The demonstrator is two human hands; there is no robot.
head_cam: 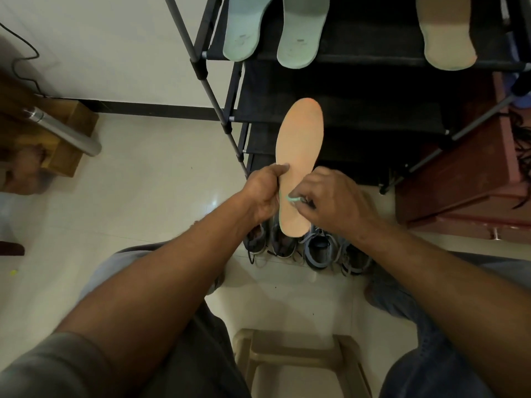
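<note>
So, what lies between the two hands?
In the head view, the orange insole: the left hand grips its edge, the right hand pinches a small teal piece on it.

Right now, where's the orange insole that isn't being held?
Head view, top right: the spare orange insole lies on the shoe rack's upper shelf, right of the two green insoles.

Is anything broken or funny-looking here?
Yes. On the peach foam insole that the left hand holds, a pale green strip curls off the edge where the right hand pinches it; it looks like peeling.
</note>
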